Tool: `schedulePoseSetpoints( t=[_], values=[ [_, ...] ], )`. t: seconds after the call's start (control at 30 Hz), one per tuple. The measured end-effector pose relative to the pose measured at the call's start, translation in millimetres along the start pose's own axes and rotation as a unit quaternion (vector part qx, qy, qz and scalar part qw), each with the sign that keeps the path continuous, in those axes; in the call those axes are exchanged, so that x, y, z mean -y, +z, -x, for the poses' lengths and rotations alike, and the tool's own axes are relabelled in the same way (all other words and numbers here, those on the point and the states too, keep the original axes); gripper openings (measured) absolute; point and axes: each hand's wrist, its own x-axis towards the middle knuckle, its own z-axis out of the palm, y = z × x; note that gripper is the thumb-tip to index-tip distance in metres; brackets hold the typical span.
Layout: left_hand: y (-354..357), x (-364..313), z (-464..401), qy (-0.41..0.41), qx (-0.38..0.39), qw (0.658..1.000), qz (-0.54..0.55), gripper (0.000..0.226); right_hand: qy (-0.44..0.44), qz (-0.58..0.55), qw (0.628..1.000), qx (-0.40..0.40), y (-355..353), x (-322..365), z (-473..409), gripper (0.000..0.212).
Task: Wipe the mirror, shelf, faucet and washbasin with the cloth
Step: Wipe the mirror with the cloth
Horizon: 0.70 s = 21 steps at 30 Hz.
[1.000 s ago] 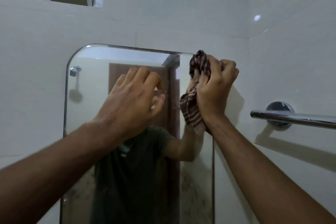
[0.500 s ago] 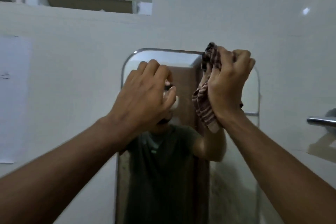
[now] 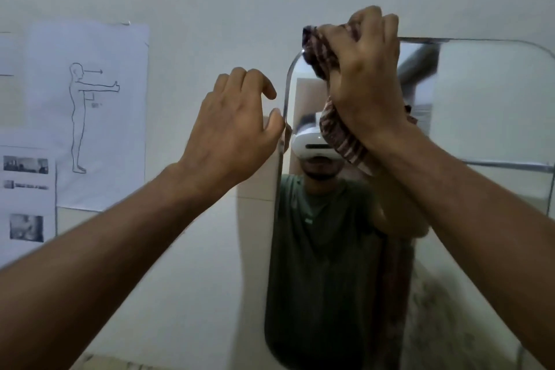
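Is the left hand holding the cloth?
No, the left hand is empty with loosely curled fingers, while the right hand grips the striped cloth at the mirror.

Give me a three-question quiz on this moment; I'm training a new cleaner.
1. True or false: the right hand grips the cloth.
2. Which corner of the mirror is the cloth at? A) top left B) bottom left C) bottom right
3. Fill in: the left hand holds ____.

Key: 1 true. 2 A. 3 nothing; its fingers hang loosely curled beside the mirror's left edge.
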Motion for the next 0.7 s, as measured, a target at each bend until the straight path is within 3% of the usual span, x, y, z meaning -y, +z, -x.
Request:
schedulePoseSetpoints(
  t=[0.1,0.2,0.43,0.6,0.7],
  values=[
    [-1.1,4.6,3.5,-0.017,0.008,1.000,0.010,0.027,-0.017,0.004,1.000,0.020,-2.9,4.3,7.5,0.031],
    [-1.4,10.2,10.8,-0.014,0.010,1.000,0.017,0.025,-0.099,-0.017,0.993,0.067,-7.2,18.0,45.1,0.031],
    [-1.0,18.6,31.2,-0.023,0.024,0.999,0.035,0.023,-0.327,-0.034,0.929,0.172,-21.2,29.0,114.6,0.032],
    [-2.0,23.9,33.3,-0.036,0.035,0.998,0.030,0.026,-0.147,-0.023,0.984,0.100,-7.4,19.5,60.5,0.038],
    [-2.2,26.6,36.6,-0.042,0.035,0.998,0.034,0.027,-0.103,-0.016,0.991,0.082,-6.7,27.7,62.7,0.039]
  ],
)
